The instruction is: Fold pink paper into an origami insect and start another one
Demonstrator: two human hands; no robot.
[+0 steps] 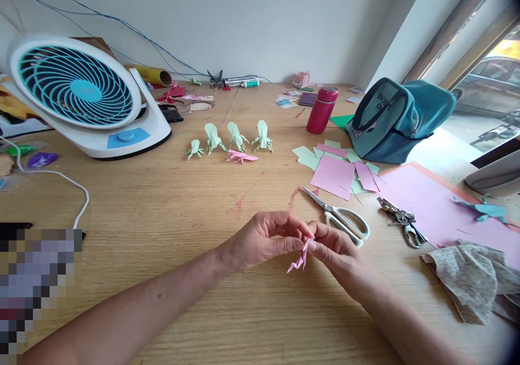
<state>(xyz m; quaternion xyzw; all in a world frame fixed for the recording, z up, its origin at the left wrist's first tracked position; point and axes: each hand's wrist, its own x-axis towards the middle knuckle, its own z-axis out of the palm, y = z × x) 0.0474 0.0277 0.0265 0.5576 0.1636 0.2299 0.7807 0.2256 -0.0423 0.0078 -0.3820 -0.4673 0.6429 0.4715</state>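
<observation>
I am wearing the camera on my head; it is looking forward and down across the bench (pixel 170 208), viewing my left grip (pixel 266 239) and right grip (pixel 341 256) nearby and reaching the far wall (pixel 244 24).

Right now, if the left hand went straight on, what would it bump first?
Probably the right hand; it sits just ahead of the left hand, by the pink folded paper they hold.

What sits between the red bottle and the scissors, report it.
In the head view, a pink sheet and pieces of pale green paper lie between the red bottle and the scissors.
</observation>
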